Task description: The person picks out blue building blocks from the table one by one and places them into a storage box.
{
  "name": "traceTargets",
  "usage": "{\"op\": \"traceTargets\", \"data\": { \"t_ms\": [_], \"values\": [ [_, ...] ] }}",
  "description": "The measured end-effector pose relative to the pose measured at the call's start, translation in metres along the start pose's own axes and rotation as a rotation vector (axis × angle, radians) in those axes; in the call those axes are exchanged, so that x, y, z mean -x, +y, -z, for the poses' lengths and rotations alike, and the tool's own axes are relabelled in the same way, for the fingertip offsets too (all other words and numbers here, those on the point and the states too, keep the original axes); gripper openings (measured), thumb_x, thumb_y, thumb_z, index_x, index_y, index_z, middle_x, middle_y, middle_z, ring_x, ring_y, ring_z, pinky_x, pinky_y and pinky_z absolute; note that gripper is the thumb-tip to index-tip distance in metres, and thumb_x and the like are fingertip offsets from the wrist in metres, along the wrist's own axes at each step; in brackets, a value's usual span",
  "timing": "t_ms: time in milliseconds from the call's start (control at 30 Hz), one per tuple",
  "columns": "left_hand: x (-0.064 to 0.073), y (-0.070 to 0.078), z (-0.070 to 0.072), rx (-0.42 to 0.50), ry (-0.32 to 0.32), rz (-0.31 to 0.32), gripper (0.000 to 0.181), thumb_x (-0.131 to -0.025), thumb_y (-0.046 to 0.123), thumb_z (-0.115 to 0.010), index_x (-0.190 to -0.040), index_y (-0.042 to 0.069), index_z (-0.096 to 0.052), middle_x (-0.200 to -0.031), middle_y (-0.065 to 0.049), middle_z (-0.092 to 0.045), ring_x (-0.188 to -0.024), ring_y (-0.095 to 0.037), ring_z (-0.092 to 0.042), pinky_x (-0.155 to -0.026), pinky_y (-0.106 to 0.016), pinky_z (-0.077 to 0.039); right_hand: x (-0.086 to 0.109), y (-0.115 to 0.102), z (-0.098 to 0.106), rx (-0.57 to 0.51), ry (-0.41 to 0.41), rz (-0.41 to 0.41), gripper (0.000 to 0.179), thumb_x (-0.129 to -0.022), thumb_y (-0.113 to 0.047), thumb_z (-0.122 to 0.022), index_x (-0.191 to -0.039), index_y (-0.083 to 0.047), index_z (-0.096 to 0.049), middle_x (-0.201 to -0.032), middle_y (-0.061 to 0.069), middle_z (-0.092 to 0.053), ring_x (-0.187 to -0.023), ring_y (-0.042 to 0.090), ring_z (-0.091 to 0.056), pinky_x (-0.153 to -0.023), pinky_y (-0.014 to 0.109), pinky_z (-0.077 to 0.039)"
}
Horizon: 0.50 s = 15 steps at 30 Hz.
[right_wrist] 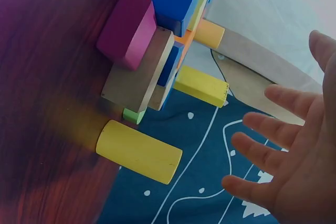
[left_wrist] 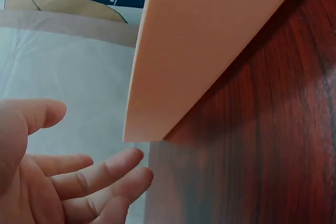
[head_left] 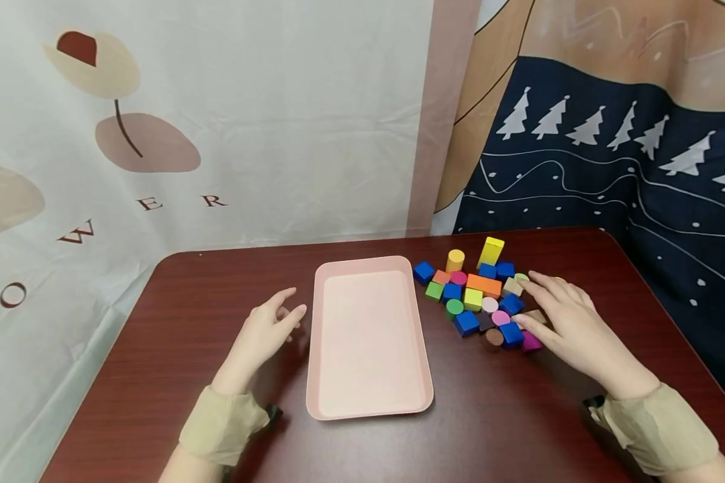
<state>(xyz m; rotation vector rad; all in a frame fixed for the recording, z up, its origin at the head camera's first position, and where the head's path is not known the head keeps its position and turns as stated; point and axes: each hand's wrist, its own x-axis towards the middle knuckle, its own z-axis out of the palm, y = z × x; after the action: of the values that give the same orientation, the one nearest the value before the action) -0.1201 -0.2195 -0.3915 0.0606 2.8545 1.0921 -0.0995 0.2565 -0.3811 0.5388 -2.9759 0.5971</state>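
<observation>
A pink rectangular tray lies at the middle of the dark red table, with nothing in it. Just left of its rim hovers my left hand, fingers loosely bent and holding nothing. To the tray's right spreads a cluster of coloured wooden blocks, among them an orange block, blue cubes and a magenta block. My right hand is over the cluster's right side, fingers spread and free of any block. In the right wrist view, a yellow cylinder stands near a tan block.
At the back of the cluster stand a tall yellow block and a yellow-orange cylinder. Behind the table hang a pale curtain and a dark blue cloth with white trees.
</observation>
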Motion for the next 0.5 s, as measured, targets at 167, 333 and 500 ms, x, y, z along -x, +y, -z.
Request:
{"op": "traceTargets", "data": {
  "t_ms": [167, 333, 500],
  "values": [
    [-0.006, -0.004, -0.004, 0.078, 0.0, 0.022, 0.051, -0.097, 0.032, -0.055, -0.14, 0.005, -0.045, -0.076, -0.009, -0.066, -0.056, -0.024, -0.062, -0.068, -0.034, -0.047, 0.002, -0.001, -0.003, -0.01, 0.005, 0.004, 0.062, -0.092, -0.04, -0.063, -0.14, -0.004, -0.047, -0.139, 0.023, -0.042, -0.126, 0.044, -0.034, -0.1, 0.067, -0.022],
    [-0.015, -0.01, -0.01, 0.163, -0.019, 0.059, 0.052, -0.097, 0.03, -0.055, -0.141, 0.004, -0.043, -0.072, -0.012, -0.065, -0.052, -0.025, -0.061, -0.056, -0.032, -0.049, 0.005, 0.0, -0.008, 0.008, -0.009, 0.031, 0.056, -0.091, -0.033, -0.065, -0.135, -0.002, -0.051, -0.131, 0.023, -0.05, -0.12, 0.041, -0.042, -0.096, 0.066, -0.028],
    [-0.024, -0.018, -0.019, 0.23, -0.069, 0.094, 0.053, -0.098, 0.029, -0.055, -0.142, 0.003, -0.041, -0.069, -0.011, -0.065, -0.048, -0.025, -0.06, -0.047, -0.031, -0.048, 0.006, 0.002, -0.013, 0.026, -0.045, 0.035, 0.05, -0.087, -0.027, -0.072, -0.128, -0.001, -0.057, -0.124, 0.021, -0.056, -0.115, 0.039, -0.046, -0.096, 0.063, -0.03]
  ]
}}
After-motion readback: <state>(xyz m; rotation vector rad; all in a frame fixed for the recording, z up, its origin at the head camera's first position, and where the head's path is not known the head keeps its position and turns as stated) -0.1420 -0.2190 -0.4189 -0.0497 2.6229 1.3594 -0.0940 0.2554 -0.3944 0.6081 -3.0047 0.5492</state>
